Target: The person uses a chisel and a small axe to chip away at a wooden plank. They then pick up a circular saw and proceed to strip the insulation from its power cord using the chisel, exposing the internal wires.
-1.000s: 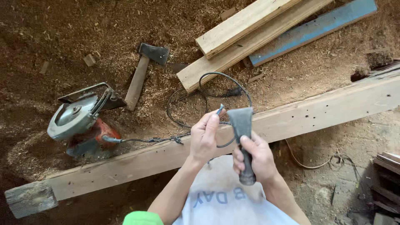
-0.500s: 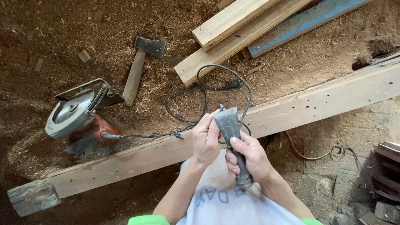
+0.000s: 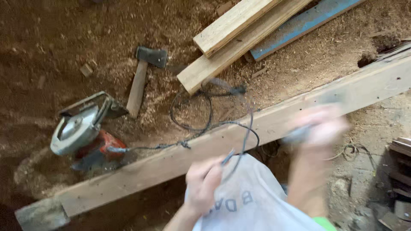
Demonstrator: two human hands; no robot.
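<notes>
In the head view, the left hand (image 3: 204, 182) is curled just below the long timber beam (image 3: 239, 137), fingers pinched on a thin dark cord (image 3: 246, 128) that loops across the beam. The right hand (image 3: 319, 126) is raised over the beam, motion-blurred and closed around a grey tool (image 3: 297, 134); its kind cannot be told.

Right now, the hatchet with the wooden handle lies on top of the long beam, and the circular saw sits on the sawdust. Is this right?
Not quite. In the head view the hatchet does not lie on the long beam; it lies on the sawdust ground beyond the beam, clear of it, just past the circular saw. The saw does sit on the sawdust, as you said.
</notes>
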